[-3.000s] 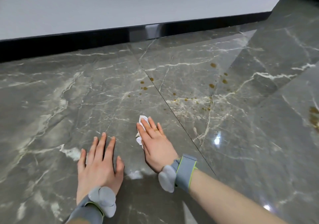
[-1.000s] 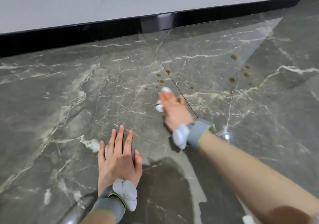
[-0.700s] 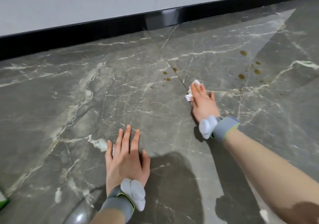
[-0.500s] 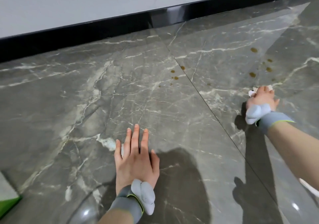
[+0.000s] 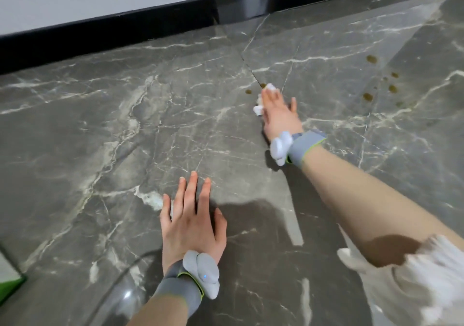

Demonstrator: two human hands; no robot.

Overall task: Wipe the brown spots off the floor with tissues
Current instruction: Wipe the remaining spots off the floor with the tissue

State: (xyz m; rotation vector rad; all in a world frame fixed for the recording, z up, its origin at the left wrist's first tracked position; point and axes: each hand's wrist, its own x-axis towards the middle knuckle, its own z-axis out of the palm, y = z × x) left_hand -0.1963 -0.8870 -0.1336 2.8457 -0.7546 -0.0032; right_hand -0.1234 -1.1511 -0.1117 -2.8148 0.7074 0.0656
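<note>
My right hand [image 5: 277, 111] lies flat on the grey marble floor [image 5: 125, 137] with straight fingers, pressing a crumpled white tissue [image 5: 261, 100] under them. The tissue shows past the fingertips and at the hand's left side. Two small brown spots [image 5: 254, 88] sit just beyond the fingertips beside a tile joint. A cluster of several brown spots [image 5: 379, 84] lies further right. My left hand [image 5: 192, 215] rests flat on the floor nearer to me, fingers spread, holding nothing.
A black skirting board [image 5: 150, 27] under a pale wall runs along the far edge of the floor. A green and white object [image 5: 8, 279] pokes in at the lower left edge. White cloth [image 5: 401, 288] covers the lower right corner.
My right hand slid the tissue right toward the far cluster, then came back left to the tile joint, just below the two small spots. My left hand stayed planted.
</note>
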